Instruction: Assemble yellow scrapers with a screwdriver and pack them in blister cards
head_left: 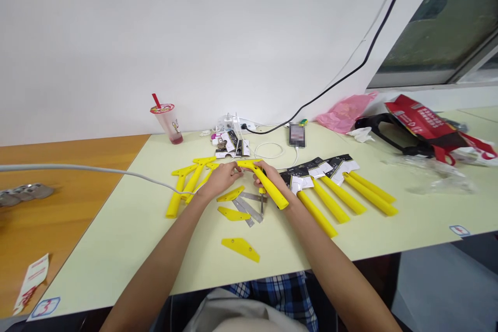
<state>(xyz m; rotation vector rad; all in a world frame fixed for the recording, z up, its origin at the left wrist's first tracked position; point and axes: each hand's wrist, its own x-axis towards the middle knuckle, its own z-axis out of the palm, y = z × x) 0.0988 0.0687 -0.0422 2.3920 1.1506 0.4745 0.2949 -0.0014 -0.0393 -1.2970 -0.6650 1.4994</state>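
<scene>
Blue plaid cloth [276, 293] below the desk [202, 262], left hand [221, 179] pinching a yellow T-shaped handle [272, 190], right hand's [273, 173] grip clamped around its stem, screwdriver [262, 203] just beneath

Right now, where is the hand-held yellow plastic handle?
Just below and right of the head view's centre, the yellow plastic handle is held between the left hand and right hand, near the grey metal strips.

Upper garment [233, 316]: plain pale grey-beige cloth, softly creased, cut off at the near edge. Lower garment [288, 295]: checked, in blue, dark navy and white, over the lap. Left forearm [167, 259] and right forearm [332, 259]: bare. Left hand [221, 179], right hand [275, 177]: ungloved. Grey cable [97, 168]: thin, reaching the left wrist; fastening unclear.
</scene>
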